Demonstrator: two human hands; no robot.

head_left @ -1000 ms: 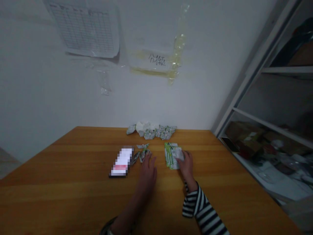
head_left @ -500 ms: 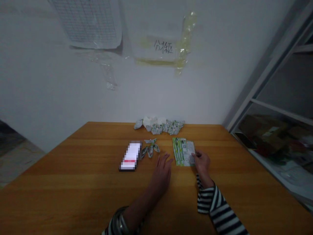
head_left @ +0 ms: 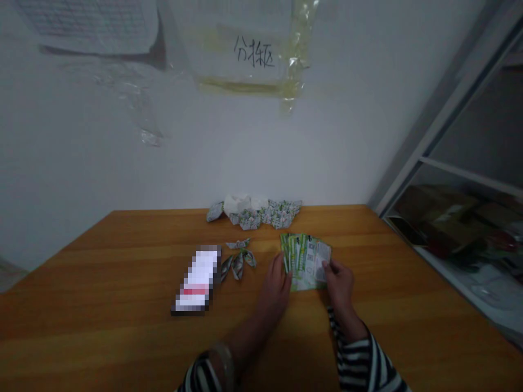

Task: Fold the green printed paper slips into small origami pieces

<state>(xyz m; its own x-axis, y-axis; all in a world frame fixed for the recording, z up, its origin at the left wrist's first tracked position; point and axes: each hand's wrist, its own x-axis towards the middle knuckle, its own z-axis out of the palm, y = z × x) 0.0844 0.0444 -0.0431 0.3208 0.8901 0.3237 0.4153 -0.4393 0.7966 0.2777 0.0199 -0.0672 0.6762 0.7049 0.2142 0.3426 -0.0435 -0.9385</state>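
While the wooden table point(head_left: 134, 343) carries everything, the fan of green-and-white sheets point(head_left: 312, 267) lies between both hands, long axes towards the far edge, neither hand clearly nearer. The right hand point(head_left: 340, 280) pinches the fan's right side; the left hand point(head_left: 277, 284) meets its left, whether clamped I cannot tell. Counted: one paper heap point(head_left: 253, 214) along the far edge, sheets overlapping past counting, one phone point(head_left: 198, 277) towards the left edge, four folded pieces point(head_left: 237, 267) beside it.
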